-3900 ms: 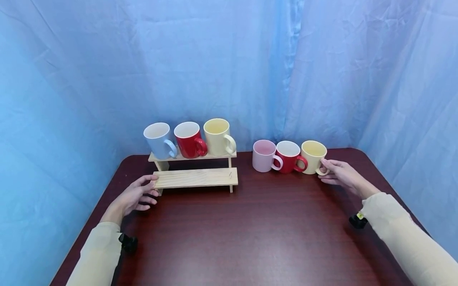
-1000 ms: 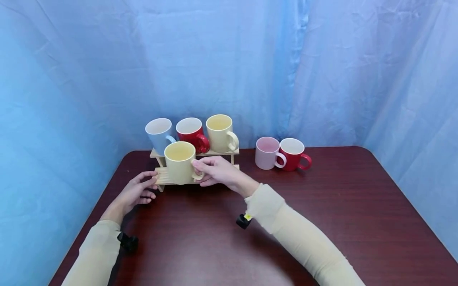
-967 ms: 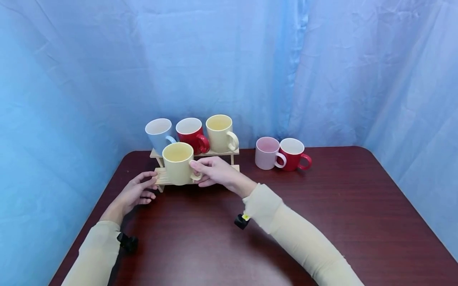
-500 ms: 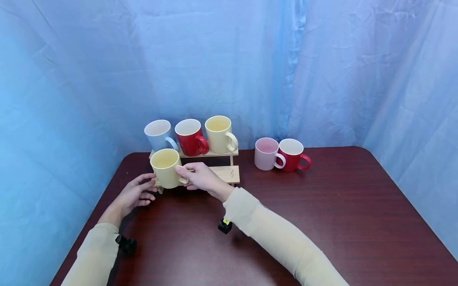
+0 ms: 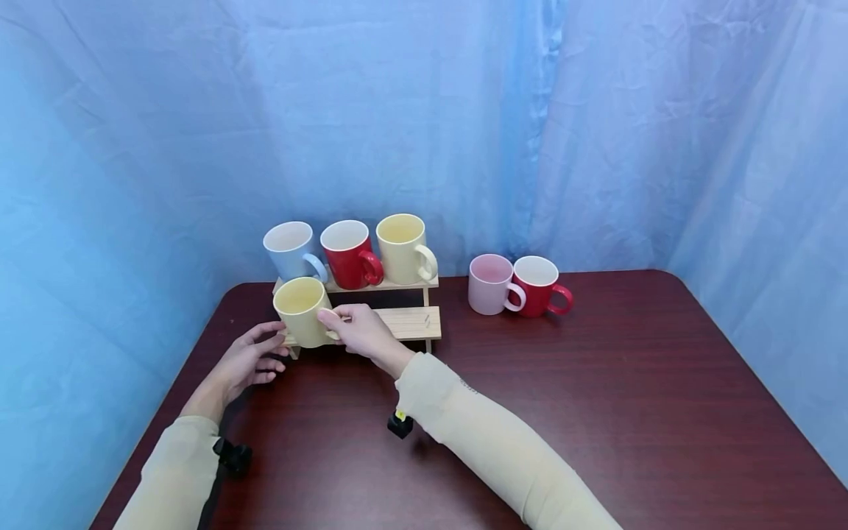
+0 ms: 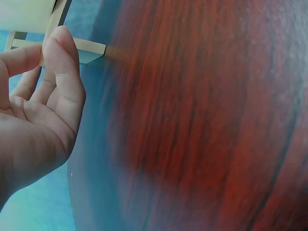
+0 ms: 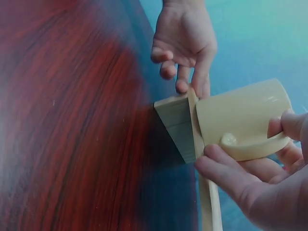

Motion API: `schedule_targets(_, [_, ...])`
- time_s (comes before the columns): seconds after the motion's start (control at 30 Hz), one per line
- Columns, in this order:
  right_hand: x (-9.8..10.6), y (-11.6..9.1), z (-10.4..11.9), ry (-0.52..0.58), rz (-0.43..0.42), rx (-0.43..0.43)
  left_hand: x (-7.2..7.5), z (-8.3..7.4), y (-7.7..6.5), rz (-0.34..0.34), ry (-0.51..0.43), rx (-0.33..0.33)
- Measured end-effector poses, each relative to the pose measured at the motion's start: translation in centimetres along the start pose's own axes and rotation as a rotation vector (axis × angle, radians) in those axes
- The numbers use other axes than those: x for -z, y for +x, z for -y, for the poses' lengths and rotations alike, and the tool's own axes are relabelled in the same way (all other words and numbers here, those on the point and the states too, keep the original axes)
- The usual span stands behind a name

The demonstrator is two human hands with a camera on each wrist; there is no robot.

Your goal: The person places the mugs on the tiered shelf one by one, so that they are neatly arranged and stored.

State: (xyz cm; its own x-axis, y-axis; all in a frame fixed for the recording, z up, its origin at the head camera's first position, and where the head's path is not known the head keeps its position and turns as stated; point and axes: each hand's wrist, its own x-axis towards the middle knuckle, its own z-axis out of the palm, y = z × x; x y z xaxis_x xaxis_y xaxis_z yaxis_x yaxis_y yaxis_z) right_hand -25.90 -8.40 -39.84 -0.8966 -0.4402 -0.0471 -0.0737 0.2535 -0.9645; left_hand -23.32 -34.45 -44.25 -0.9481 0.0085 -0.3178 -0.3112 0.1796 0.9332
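My right hand (image 5: 366,333) grips the handle of a pale yellow mug (image 5: 302,318). That mug stands upright at the left end of the lower tier of a two-tier wooden rack (image 5: 412,322); in the right wrist view the mug's base (image 7: 202,120) meets the board. Thumb and fingers of my left hand (image 5: 240,368) pinch the left end of the same board, as the left wrist view shows with the hand (image 6: 48,106) up close. On the upper tier stand a light blue mug (image 5: 288,254), a red mug (image 5: 346,261) and another yellow mug (image 5: 400,254).
To the right of the rack, a pink mug (image 5: 489,288) and a second red mug (image 5: 534,291) stand side by side on the dark wooden table (image 5: 636,383). Blue curtains (image 5: 411,110) hang behind the table and along both sides.
The yellow mug has been carried by my right hand from the right of the table to the rack, then leftward along the lower tier. My left hand stays at the rack's left end.
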Motion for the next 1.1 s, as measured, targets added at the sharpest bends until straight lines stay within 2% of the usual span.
schedule_targets(0.23, [-0.7,-0.3,0.6,-0.018,-0.010,-0.034,0.2,-0.3,-0.5,-0.025,0.084,-0.001])
schedule_targets(0.47, [-0.6,-0.4,0.8,-0.021,-0.005,-0.046,0.2,-0.3,-0.6,-0.019,0.075,0.002])
schedule_targets(0.73, [0.3,-0.5,0.6,0.021,-0.005,-0.073,-0.7,-0.6,0.0,-0.021,0.079,-0.011])
schedule_targets(0.9, [0.5,-0.7,0.4,-0.009,-0.017,-0.094,-1.2,-0.5,0.3,-0.008,0.063,0.002])
schedule_targets(1.1, [0.3,-0.4,0.3,0.006,0.017,-0.063,-0.7,-0.5,-0.1,-0.038,0.074,0.008])
